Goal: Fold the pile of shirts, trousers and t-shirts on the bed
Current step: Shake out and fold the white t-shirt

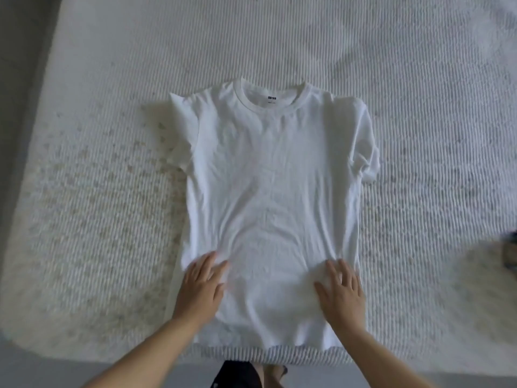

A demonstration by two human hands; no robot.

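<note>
A white t-shirt (272, 197) lies spread flat on the bed, front up, its collar and label at the far end and its hem at the near edge. My left hand (202, 287) rests palm down on the shirt's lower left side, fingers slightly apart. On the lower right side my right hand (342, 292) lies flat in the same way. Neither hand grips the cloth. Both short sleeves lie out to the sides, the right one a little crumpled.
The bed (98, 205) has a white ribbed cover and fills most of the view. Its left edge meets a grey floor (16, 79). A dark object (510, 250) shows at the right border. My legs (251, 373) stand at the bed's near edge.
</note>
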